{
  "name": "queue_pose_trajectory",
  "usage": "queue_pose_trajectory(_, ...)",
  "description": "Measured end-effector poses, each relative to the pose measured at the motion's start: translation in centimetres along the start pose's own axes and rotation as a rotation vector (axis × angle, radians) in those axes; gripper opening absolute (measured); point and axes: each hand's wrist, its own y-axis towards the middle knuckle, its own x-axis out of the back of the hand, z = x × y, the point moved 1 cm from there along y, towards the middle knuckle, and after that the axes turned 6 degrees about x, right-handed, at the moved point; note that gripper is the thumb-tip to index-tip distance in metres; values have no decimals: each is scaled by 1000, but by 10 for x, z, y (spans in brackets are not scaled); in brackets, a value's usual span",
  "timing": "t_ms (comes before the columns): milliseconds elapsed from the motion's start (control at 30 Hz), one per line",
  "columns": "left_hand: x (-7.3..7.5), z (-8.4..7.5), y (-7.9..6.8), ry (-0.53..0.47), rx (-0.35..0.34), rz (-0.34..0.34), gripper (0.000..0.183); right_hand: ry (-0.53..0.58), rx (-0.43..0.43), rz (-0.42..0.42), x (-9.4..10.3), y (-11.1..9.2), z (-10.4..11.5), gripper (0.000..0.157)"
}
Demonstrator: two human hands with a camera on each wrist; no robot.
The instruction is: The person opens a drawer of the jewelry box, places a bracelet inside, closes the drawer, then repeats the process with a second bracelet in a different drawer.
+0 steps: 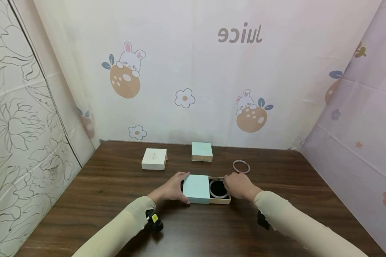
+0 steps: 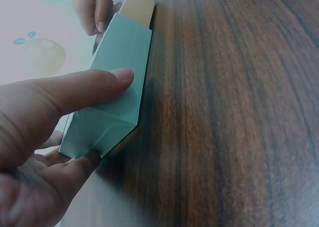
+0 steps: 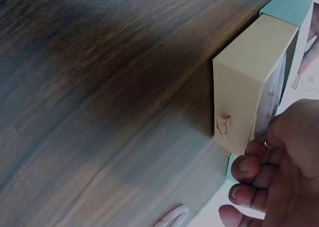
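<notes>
A mint-green sliding gift box (image 1: 196, 187) lies on the table with its cream drawer (image 1: 220, 201) pulled out to the right. My left hand (image 1: 173, 188) grips the box's sleeve at the left end, thumb on the near side and fingers around the end and far side. In the drawer, on a black lining, is a pale bangle (image 1: 219, 197). My right hand (image 1: 239, 185) pinches that bangle at its right side between thumb and index finger; the fingertips are partly hidden. A small ribbon tab (image 3: 223, 126) shows on the drawer's end in the right wrist view.
A second bangle (image 1: 241, 161), pinkish, lies on the dark wooden table (image 1: 193, 235) behind my right hand. Farther back stand a closed white box (image 1: 154, 159) and another mint-green box (image 1: 202, 151). A printed curtain (image 1: 193, 71) hangs behind the table.
</notes>
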Motion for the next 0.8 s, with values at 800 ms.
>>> queue_pose_trajectory(800, 1, -2, 0, -8, 4, 2, 104, -82, 7, -63, 0, 7, 5, 30)
